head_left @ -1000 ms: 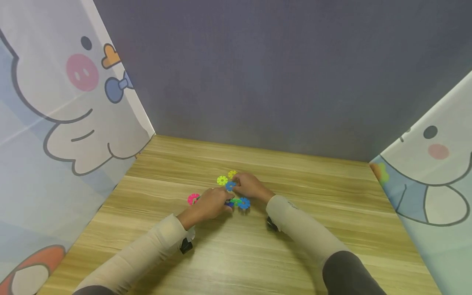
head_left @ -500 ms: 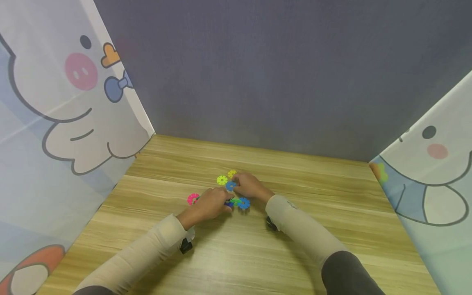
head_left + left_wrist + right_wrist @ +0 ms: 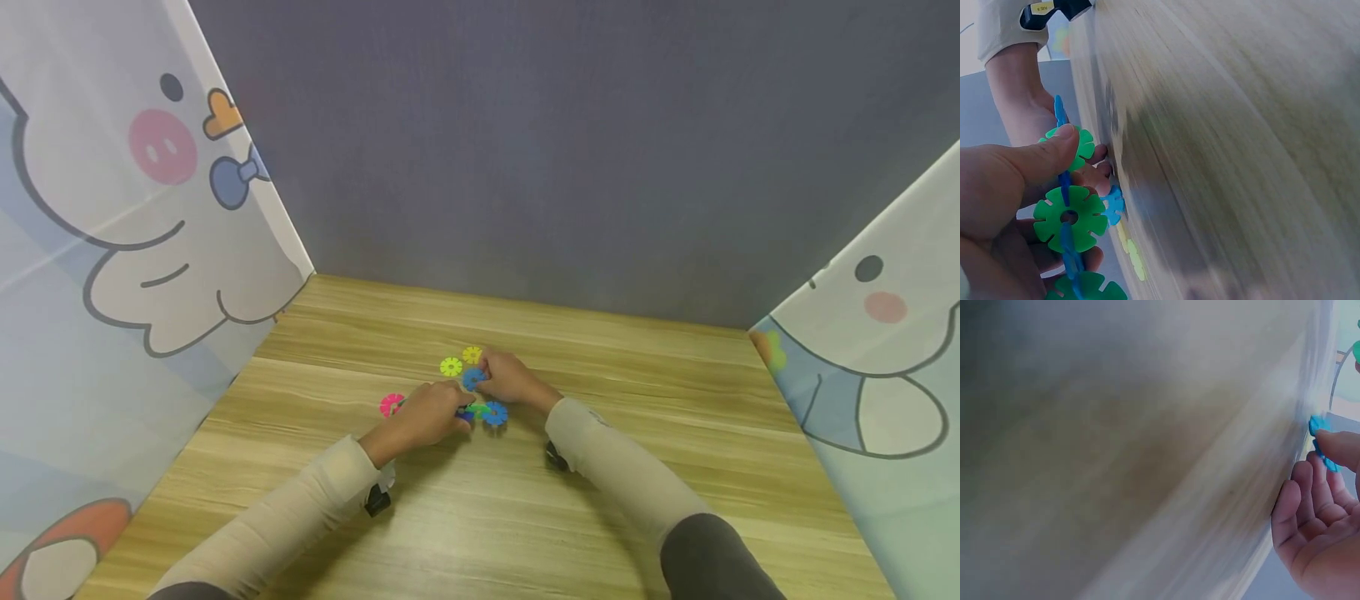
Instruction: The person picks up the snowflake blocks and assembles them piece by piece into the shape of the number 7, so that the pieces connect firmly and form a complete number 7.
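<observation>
My left hand grips a chain of slotted plastic snowflake discs, thumb over a green disc. In the left wrist view, green discs alternate with blue discs set edge-on in their slots. A pink disc shows at the chain's left side, and a blue disc sticks out at its right end. Just behind the chain, my right hand pinches a loose blue disc between thumb and fingers, close to the table. The left fingers hide the chain's middle in the head view.
Two loose discs, a yellow-green one and a yellow one, lie flat on the wooden table just beyond the hands. A grey panel stands at the back, with cartoon-printed panels on both sides.
The blue disc in my right hand has shifted slightly to the right and tilted a little. My left hand and the chain stay almost where they were.
</observation>
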The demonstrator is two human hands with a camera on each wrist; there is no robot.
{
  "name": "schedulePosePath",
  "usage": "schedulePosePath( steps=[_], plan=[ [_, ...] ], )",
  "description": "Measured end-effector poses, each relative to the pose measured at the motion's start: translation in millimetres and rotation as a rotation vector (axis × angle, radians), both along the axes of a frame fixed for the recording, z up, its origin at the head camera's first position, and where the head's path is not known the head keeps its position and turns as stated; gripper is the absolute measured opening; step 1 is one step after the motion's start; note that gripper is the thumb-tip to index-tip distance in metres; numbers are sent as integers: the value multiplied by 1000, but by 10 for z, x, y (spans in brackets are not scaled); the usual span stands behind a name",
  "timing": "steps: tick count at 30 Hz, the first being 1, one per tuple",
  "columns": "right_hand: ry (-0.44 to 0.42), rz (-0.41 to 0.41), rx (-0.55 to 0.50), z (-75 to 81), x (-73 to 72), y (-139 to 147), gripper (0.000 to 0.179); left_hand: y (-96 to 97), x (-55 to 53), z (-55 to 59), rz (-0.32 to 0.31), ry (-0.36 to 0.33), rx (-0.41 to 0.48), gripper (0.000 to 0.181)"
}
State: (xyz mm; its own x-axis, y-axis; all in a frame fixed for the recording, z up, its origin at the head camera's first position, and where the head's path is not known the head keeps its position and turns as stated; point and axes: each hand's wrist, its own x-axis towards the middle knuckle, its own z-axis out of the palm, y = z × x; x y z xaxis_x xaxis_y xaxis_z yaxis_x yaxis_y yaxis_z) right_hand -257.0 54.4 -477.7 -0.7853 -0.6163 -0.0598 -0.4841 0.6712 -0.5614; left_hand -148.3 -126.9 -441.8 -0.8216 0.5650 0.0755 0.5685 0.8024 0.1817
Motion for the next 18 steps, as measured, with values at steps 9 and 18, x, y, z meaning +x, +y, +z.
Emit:
schedulePosePath(
  steps=[9, 18],
  plan=[
    [64, 37, -62, 9, 51, 64, 21, 0, -19, -14, 2, 22, -19, 36],
    [93, 16, -121, 45, 90, 230, 27, -11, -29, -36, 6, 23, -11, 32]
  ],
)
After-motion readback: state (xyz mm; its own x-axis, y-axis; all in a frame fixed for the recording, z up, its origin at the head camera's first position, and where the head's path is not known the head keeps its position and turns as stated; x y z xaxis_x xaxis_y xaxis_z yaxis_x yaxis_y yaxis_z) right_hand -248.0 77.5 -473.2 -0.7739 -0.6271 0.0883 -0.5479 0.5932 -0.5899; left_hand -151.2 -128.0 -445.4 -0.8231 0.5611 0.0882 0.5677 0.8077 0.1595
